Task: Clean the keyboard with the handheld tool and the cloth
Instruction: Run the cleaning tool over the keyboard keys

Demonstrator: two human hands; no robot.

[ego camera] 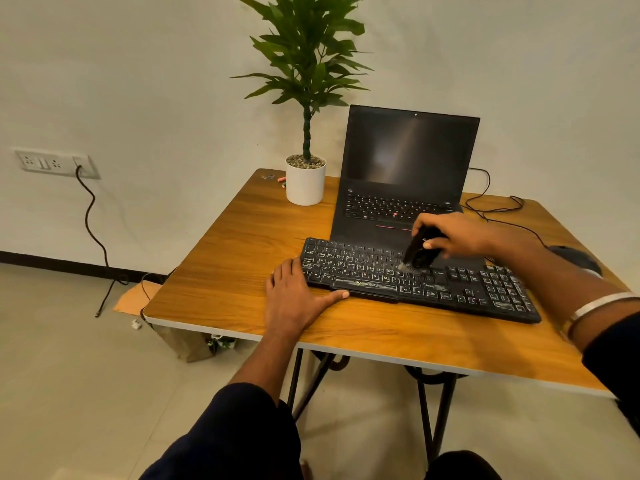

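wooden folding table (221, 258) carries everything, both hands over its near half; open black laptop (401, 181) sits just beyond the right hand (453, 237), screen dark; potted plant (305, 98) in a white pot further back, beyond the left hand (294, 299); black keyboard (450, 289) lies flat between the hands and the laptop, its left end against the left hand, its right end running past under the right forearm, keys streaked with whitish dust; left hand lies flat, fingers straight, palm on the table, fingertips at the keyboard's left edge, thumb along its front edge by the space bar; right hand grips the black handheld tool (420, 249), fingers curled round its body, tool tilted, bristle tip down on the keys mid-keyboard; dark mouse (571, 258) right of the right forearm; metal bangle (599, 306) on the right wrist; cloth not visible
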